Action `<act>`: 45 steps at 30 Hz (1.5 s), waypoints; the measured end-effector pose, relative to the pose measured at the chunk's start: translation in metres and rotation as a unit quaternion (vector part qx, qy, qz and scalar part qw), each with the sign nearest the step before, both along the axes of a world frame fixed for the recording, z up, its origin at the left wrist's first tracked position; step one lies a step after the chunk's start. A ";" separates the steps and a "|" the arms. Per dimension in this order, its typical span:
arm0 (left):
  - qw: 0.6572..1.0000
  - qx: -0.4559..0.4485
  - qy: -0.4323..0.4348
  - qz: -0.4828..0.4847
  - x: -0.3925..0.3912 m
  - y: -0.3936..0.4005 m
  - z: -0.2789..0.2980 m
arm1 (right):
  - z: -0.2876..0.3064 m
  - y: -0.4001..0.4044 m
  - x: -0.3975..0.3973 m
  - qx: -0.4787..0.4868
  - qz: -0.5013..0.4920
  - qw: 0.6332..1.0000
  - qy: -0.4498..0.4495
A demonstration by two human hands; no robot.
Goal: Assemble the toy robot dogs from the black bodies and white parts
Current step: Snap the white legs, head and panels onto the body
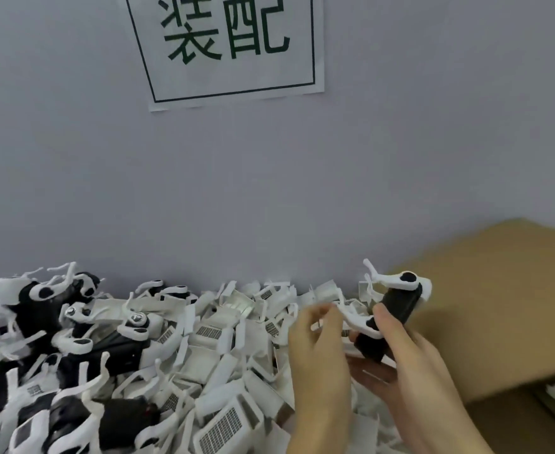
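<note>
**Black body held lower right, tilted up toward the box, white part coming in from its left**

A grey wall (269, 178) fills the upper two thirds of the frame, with a paper sign (233, 47) at top centre. The cardboard box (499, 309) takes the right edge, its flap rising just behind the held toy, so there is little room on that side. Along the bottom, a heap of loose white parts (223, 348) runs from centre to the hands, and a cluster of assembled dogs (59, 322) lies at the lower left; the tabletop underneath is fully covered.

The right hand (410, 365) sits lower right, fingers curled round the black body (397, 309). The body's long axis tilts from lower left to upper right, its upper end near the box. White legs (397, 280) already stick out at the upper end, and another crosses near the lower end.

The left hand (318, 348) is just left of the body, fingertips pinching a small white part (322, 322); blur hides its shape. The two hands are close but not touching.

The next move likely turns on that short gap: the white part lies to the left of the body's lower end, so the left hand is nearer the joint and would travel right and slightly up. Open room lies above the hands, against the wall; the heap crowds from below.
</note>
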State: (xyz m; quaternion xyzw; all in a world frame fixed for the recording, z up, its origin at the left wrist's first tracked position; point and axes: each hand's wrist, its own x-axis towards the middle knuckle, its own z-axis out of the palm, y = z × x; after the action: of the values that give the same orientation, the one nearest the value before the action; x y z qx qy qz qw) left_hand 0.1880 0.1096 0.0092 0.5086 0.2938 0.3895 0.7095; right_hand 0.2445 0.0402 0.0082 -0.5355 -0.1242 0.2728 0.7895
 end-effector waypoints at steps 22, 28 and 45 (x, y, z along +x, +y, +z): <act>0.996 0.034 -0.024 -0.074 -0.015 0.026 0.013 | -0.011 0.007 -0.021 -0.224 -0.037 0.864 -0.449; 0.994 -0.049 -0.064 -0.075 -0.014 0.022 0.015 | -0.014 0.010 -0.028 -0.212 -0.092 0.869 -0.438; 0.990 0.122 0.044 -0.051 -0.013 0.026 0.009 | -0.015 0.002 -0.016 -0.186 0.056 0.888 -0.417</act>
State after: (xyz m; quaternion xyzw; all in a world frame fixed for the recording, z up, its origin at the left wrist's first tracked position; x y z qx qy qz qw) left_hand 0.1749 0.1354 0.0183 0.6225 0.2481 0.3631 0.6474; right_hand 0.2280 0.0422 -0.0069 -0.7288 -0.4187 0.0869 0.5348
